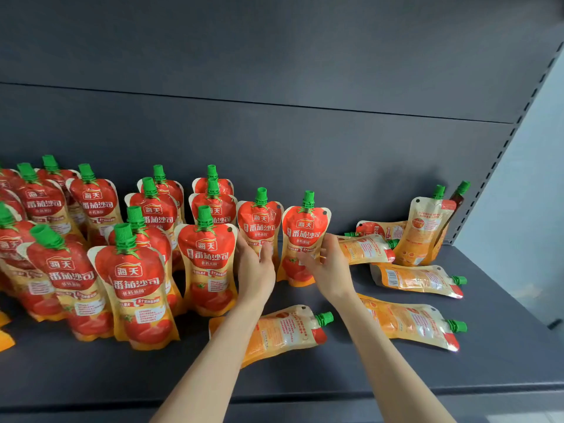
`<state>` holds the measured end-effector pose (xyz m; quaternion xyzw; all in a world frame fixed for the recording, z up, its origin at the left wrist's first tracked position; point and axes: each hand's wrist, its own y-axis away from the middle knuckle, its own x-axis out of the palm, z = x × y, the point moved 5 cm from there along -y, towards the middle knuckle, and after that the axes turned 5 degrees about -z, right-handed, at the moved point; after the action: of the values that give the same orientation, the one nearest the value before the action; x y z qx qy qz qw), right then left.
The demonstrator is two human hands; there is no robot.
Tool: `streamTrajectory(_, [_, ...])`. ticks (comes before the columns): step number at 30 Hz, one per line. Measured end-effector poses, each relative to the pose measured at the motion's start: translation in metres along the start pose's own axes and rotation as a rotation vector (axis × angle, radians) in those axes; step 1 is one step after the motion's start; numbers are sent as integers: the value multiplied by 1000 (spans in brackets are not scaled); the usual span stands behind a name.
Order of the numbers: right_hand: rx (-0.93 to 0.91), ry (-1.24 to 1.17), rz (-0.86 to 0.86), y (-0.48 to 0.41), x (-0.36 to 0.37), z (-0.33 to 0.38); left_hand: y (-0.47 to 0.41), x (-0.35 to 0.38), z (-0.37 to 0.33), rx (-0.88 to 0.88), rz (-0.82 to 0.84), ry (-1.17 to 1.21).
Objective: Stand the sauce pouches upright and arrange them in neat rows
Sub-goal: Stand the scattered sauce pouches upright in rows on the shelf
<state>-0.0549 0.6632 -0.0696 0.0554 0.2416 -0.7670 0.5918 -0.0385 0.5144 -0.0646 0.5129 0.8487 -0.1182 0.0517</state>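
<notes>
Shelf (396,374): dark grey metal, with a grey back panel (274,56) and a slotted upright (503,148) at the right.
Standing pouches (134,282): tomato sauce pouches with green caps, upright in rough rows across the left and centre of the shelf, fronts facing out.
Left hand (254,270): at the lower part of an upright pouch (259,221), fingers (268,250) loosely curled against it; thumb hidden, so a true grasp cannot be told.
Right hand (328,264): grasps the next upright pouch (305,227) at its lower right edge, fingers on its front.
Lying pouches: one between the forearms (283,331), cap to the right; three more to the right (363,248) (418,279) (421,325), all back side up.
Far right: one pouch (424,230) leans upright, back facing out, with another pouch (456,199) behind it near the upright; one more (381,228) lies just left of them.
</notes>
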Motion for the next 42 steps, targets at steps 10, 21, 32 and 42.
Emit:
streamTrajectory(10, [12, 109, -122, 49, -57, -12, 49, -11, 1, 174, 96, -10])
streamTrajectory(21, [-76, 579, -51, 110, -85, -36, 118, -22, 28, 504, 312, -871])
streamTrajectory(32, [-137, 405, 72, 143, -79, -21, 127, -72, 31, 476, 251, -883])
streamTrajectory(42, [-38, 689, 266, 141, -118, -41, 133, -88, 23, 684, 125, -982])
